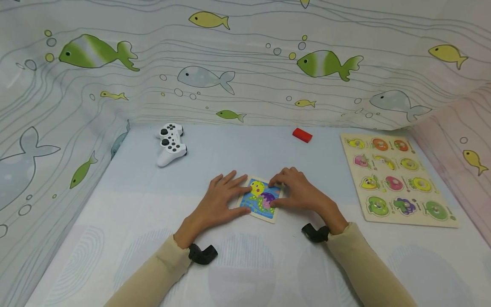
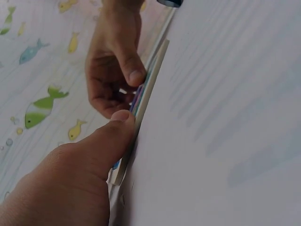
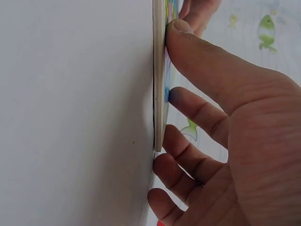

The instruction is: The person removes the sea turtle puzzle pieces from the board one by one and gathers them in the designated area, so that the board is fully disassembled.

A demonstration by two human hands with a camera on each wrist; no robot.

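Observation:
A small wooden picture puzzle [image 1: 262, 213] lies flat on the table, showing a yellow turtle with a purple shell on blue. At its left side my left hand [image 1: 220, 200] has its fingers spread, with index fingertip and thumb on the board's edge; the left wrist view shows that thumb resting on the picture face. Opposite, my right hand [image 1: 299, 192] touches the picture with thumb and index fingertip, which stand apart. In the right wrist view its other fingers [image 3: 171, 172] bend loosely past the board's corner. The puzzle board [image 3: 160, 94] appears there edge-on.
A white game controller [image 1: 171, 145] lies at the back left. Further right is a red block [image 1: 302, 135]. A large wooden fruit puzzle board [image 1: 368, 166] occupies the right side. Fish-printed cloth [image 1: 253, 51] rises behind the table and at both sides.

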